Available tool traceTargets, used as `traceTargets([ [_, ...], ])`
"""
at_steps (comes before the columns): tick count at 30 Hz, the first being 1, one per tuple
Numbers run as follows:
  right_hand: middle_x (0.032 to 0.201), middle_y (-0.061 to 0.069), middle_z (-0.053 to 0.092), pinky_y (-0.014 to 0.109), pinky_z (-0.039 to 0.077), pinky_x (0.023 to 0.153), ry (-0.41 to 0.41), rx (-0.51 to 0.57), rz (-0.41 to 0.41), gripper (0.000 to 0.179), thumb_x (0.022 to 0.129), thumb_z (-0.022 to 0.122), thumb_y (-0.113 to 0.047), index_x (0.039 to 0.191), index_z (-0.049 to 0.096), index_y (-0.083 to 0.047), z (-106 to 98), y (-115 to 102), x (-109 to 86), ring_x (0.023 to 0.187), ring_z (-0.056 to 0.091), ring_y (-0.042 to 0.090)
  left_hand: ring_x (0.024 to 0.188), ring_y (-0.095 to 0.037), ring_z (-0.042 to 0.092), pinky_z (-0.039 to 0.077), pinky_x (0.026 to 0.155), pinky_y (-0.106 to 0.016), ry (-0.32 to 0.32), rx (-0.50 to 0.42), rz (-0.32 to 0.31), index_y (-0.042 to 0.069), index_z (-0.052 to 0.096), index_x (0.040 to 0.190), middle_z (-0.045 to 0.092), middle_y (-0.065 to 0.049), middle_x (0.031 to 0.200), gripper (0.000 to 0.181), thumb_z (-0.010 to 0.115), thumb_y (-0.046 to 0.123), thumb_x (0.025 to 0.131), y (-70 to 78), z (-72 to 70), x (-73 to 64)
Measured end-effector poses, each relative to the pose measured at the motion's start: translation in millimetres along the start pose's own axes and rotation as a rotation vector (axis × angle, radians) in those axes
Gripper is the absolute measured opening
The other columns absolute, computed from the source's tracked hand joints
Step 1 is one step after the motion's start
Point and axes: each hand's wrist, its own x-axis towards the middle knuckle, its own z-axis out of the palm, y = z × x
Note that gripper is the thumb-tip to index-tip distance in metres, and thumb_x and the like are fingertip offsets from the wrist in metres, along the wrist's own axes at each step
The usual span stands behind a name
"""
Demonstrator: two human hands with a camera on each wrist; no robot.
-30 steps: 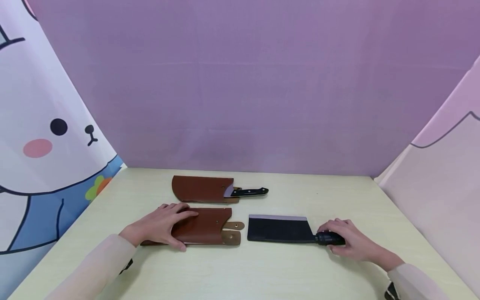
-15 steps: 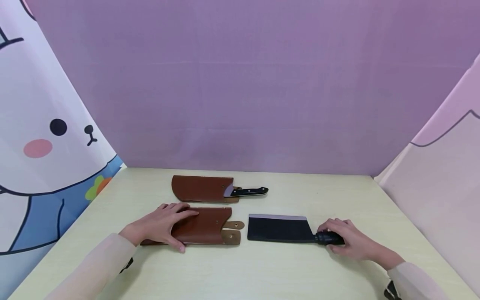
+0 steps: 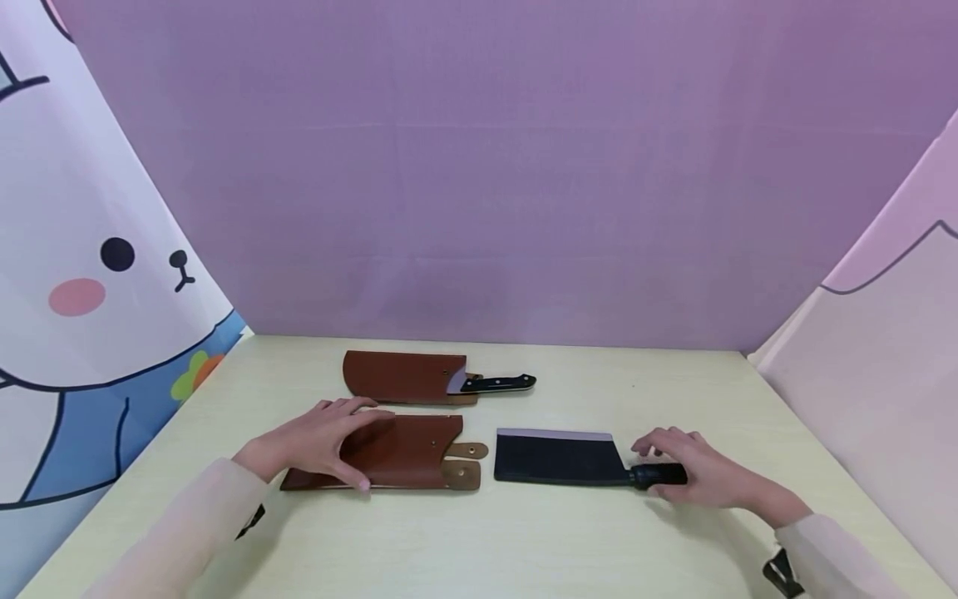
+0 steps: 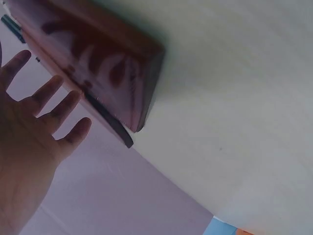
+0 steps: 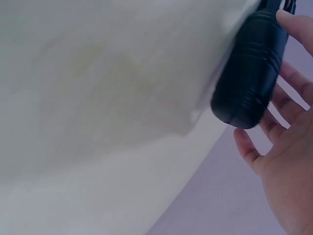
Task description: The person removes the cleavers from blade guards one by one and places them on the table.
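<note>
Where the left hand (image 3: 314,437) lies over the near sheath (image 3: 412,449), we list its fingers as spread and relaxed, grasping nothing; contact we cannot confirm. Right hand (image 3: 703,472): fingers slack about the handle (image 3: 657,475), not clenched. Cleaver (image 3: 557,460): flat, right of the near sheath, pale edge (image 3: 554,433) facing far. Handling, in our judgement: grip by handle alone, fingers off that edge, sheath steadied from its left. Room: narrow gap between sheath and cleaver; far sheath (image 3: 404,377) with knife (image 3: 500,383) just beyond; open tabletop (image 3: 479,549) nearest us.
</note>
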Motion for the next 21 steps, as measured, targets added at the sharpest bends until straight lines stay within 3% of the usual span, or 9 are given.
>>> traceTargets([
  [11,0.104,0.0,0.059,0.029,0.033,0.074,0.045,-0.011,0.012,0.046,0.069,0.076,-0.012,0.111,0.057,-0.007,0.7,-1.1,26.1,0.094,0.052,0.016,0.122,-0.025,0.043,0.031,0.094,-0.057,0.086,0.004,-0.01,0.023,0.039,0.138,0.041,-0.007,0.136,0.088,0.068,0.063,0.065,-7.7,-10.2,10.4],
  [21,0.112,0.002,0.058,0.037,0.033,0.08,-0.005,0.028,0.101,0.042,0.079,0.069,-0.017,0.116,0.055,-0.007,13.3,-5.0,54.2,0.104,0.049,0.018,0.118,-0.027,0.046,0.033,0.093,-0.057,0.114,0.052,-0.064,0.02,0.039,0.138,0.044,-0.009,0.132,0.083,0.068,0.057,0.07,-11.8,-5.3,24.8],
])
